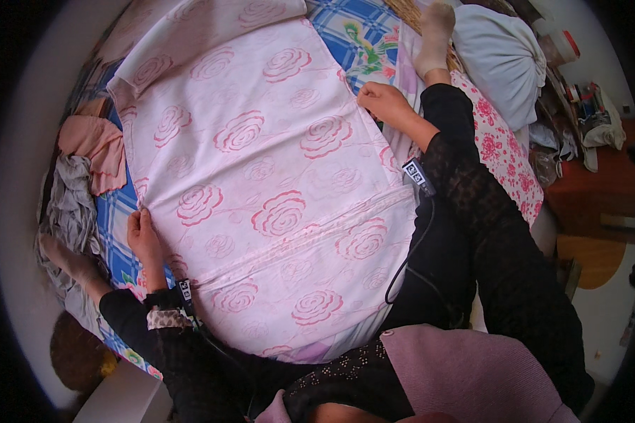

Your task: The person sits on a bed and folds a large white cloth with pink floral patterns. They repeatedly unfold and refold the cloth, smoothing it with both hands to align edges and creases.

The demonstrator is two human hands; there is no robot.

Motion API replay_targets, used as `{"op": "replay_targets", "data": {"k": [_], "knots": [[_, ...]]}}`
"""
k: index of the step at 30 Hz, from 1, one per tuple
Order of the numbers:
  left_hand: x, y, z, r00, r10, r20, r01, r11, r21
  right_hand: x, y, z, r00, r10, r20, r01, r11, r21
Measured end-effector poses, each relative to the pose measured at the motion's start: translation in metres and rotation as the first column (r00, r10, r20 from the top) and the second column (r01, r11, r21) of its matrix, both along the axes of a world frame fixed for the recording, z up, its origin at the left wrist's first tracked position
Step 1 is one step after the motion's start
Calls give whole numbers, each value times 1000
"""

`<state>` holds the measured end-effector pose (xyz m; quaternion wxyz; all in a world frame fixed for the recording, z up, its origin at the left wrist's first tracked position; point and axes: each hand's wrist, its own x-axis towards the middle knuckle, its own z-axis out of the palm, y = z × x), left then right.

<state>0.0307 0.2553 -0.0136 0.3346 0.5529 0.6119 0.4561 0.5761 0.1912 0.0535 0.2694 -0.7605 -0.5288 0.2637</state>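
Observation:
A large pale pink cloth (261,162) with a rose pattern lies spread between my legs and over my lap. Across its nearer part runs a stitched band or seam (310,233), slightly slanted. At the cloth's left edge my left hand (145,240) pinches the fabric between thumb and fingers, drawing small creases from that spot. My right hand (388,104) is closed at the right edge, farther from me, with the cloth's border at its fingertips. The far end of the cloth is folded over on itself. Its near end rests against my lap.
Beneath is a blue checked, flowered bedsheet (113,218). On the left lie a peach cloth (95,151) and a crumpled grey cloth (74,197). To the right are a white stuffed sack (501,63), a red-flowered fabric (497,141) and a cluttered shelf. A cable (409,254) hangs from my right wrist.

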Motion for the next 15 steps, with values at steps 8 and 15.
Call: {"op": "replay_targets", "data": {"k": [8,15], "knots": [[12,2,31,998,-32,-53,26,993,-114,-9,15,-3,979,91,183,-95,995,11],[3,42,31,991,-133,21,134,949,-285,-11,27,-7,982,62,181,-84,990,115]]}}
